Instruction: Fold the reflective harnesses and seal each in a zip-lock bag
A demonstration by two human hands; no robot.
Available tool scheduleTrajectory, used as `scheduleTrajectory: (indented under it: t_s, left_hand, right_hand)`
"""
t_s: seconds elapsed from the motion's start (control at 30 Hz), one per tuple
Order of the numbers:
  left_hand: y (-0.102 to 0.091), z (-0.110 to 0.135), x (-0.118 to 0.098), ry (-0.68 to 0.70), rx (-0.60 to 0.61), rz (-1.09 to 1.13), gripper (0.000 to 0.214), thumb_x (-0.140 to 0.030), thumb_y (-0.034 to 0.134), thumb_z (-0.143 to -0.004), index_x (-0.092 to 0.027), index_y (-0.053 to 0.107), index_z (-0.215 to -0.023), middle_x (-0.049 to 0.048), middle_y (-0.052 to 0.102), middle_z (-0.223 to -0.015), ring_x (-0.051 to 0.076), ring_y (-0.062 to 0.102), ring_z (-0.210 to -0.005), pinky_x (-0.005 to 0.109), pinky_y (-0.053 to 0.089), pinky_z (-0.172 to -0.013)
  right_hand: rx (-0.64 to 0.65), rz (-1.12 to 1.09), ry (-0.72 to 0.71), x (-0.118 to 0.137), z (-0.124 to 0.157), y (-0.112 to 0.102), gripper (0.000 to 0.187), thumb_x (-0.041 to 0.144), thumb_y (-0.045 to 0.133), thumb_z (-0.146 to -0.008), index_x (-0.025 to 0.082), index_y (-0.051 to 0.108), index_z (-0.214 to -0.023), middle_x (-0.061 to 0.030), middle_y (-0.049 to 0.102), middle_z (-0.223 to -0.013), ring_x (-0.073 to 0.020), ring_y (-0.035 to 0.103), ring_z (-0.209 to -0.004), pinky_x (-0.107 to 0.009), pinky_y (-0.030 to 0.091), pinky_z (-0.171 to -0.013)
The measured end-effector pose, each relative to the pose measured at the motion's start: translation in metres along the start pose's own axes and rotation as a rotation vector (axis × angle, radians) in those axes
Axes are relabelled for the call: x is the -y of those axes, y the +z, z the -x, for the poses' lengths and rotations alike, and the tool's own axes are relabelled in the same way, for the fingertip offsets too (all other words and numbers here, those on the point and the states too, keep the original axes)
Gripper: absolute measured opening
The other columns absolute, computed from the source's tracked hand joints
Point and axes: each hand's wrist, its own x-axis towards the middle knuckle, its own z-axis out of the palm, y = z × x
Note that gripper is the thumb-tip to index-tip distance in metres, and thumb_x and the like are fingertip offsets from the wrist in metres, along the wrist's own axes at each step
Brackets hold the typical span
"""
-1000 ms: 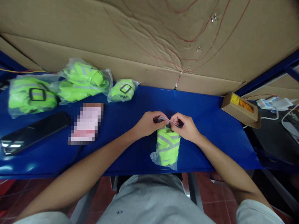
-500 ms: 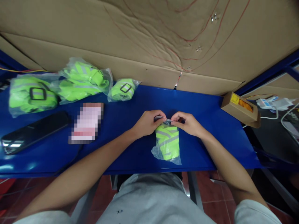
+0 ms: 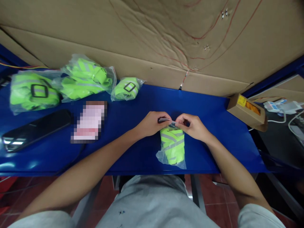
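A clear zip bag (image 3: 162, 155) lies on the blue table near its front edge, its mouth toward the back. Inside is a folded neon-yellow reflective strap (image 3: 173, 147) with grey stripes. My left hand (image 3: 155, 123) pinches the left part of the bag's top edge between thumb and fingers. At the right part of the same edge, my right hand (image 3: 191, 125) is closed in a pinch as well. The short stretch of edge between the two hands is visible; the fingertips partly cover the rest.
Several bagged neon-yellow bundles (image 3: 83, 80) stand along the back left. In front of them lie a long black glossy object (image 3: 38, 129) and a pixelated phone-shaped item (image 3: 89, 122). A cardboard box (image 3: 247, 110) sits at the right edge, beside white cabled devices (image 3: 282, 106).
The whole view has shifted slightly. Both hands keep their pinch on the bag's top edge, and the fingertips have moved only a little along it.
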Motion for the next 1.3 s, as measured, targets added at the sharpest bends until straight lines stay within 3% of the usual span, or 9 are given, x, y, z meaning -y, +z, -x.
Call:
scheduleTrajectory:
  t_s: [0.2, 0.53, 0.67, 0.83, 0.97, 1.3]
  left_hand:
    - [0.006, 0.002, 0.0, 0.014, 0.038, -0.058, 0.017, -0.028, 0.065, -0.092, -0.017, 0.077, -0.093, -0.0001, 0.078, -0.086, 0.012, 0.066, -0.075, 0.022, 0.044, -0.069]
    - [0.009, 0.004, 0.0, 0.05, 0.029, -0.18, 0.013, -0.023, 0.065, -0.094, -0.017, 0.076, -0.093, 0.0005, 0.078, -0.091, 0.012, 0.067, -0.076, 0.023, 0.044, -0.07]
    - [0.004, 0.0, 0.003, -0.039, 0.046, -0.078, 0.016, -0.03, 0.068, -0.092, -0.018, 0.078, -0.092, 0.0016, 0.078, -0.088, 0.014, 0.069, -0.077, 0.022, 0.047, -0.068]
    - [-0.011, -0.007, 0.011, -0.212, 0.194, 0.18, 0.035, -0.046, 0.075, -0.084, -0.015, 0.079, -0.1, 0.0048, 0.075, -0.082, 0.014, 0.066, -0.062, 0.023, 0.054, -0.054]
    - [-0.017, -0.009, 0.013, -0.23, 0.19, 0.178, 0.035, -0.045, 0.074, -0.083, -0.013, 0.079, -0.098, 0.0067, 0.075, -0.082, 0.015, 0.068, -0.065, 0.023, 0.058, -0.056]
    - [-0.015, -0.008, 0.011, -0.215, 0.117, 0.274, 0.033, -0.045, 0.076, -0.085, -0.013, 0.077, -0.092, 0.0048, 0.069, -0.075, 0.013, 0.062, -0.064, 0.019, 0.054, -0.048]
  right_hand:
    - [0.039, 0.011, -0.068, -0.002, -0.001, 0.007, 0.014, 0.031, 0.071, -0.096, 0.019, 0.068, -0.09, 0.0004, 0.066, -0.081, -0.0107, 0.058, -0.073, -0.024, 0.044, -0.068]
    - [0.03, 0.029, -0.06, 0.004, 0.0, 0.011, 0.011, 0.027, 0.067, -0.095, 0.018, 0.067, -0.088, 0.0004, 0.065, -0.078, -0.0104, 0.056, -0.069, -0.024, 0.043, -0.063]
    - [0.061, 0.048, -0.062, 0.003, -0.002, 0.008, 0.011, 0.027, 0.067, -0.095, 0.018, 0.066, -0.089, 0.001, 0.064, -0.078, -0.01, 0.055, -0.069, -0.023, 0.042, -0.065]
    - [0.128, 0.043, -0.018, 0.001, 0.0, 0.004, 0.017, 0.034, 0.064, -0.1, 0.02, 0.07, -0.108, 0.0017, 0.066, -0.08, -0.0098, 0.057, -0.069, -0.023, 0.041, -0.064]
    - [0.108, 0.039, -0.008, -0.003, 0.0, 0.005, 0.015, 0.034, 0.067, -0.099, 0.02, 0.071, -0.101, 0.0017, 0.066, -0.077, -0.0098, 0.056, -0.067, -0.023, 0.041, -0.063]
    - [-0.009, 0.028, -0.032, -0.001, -0.001, 0.005, 0.009, 0.027, 0.064, -0.096, 0.019, 0.065, -0.092, 0.0018, 0.061, -0.074, -0.0105, 0.053, -0.065, -0.024, 0.041, -0.063]
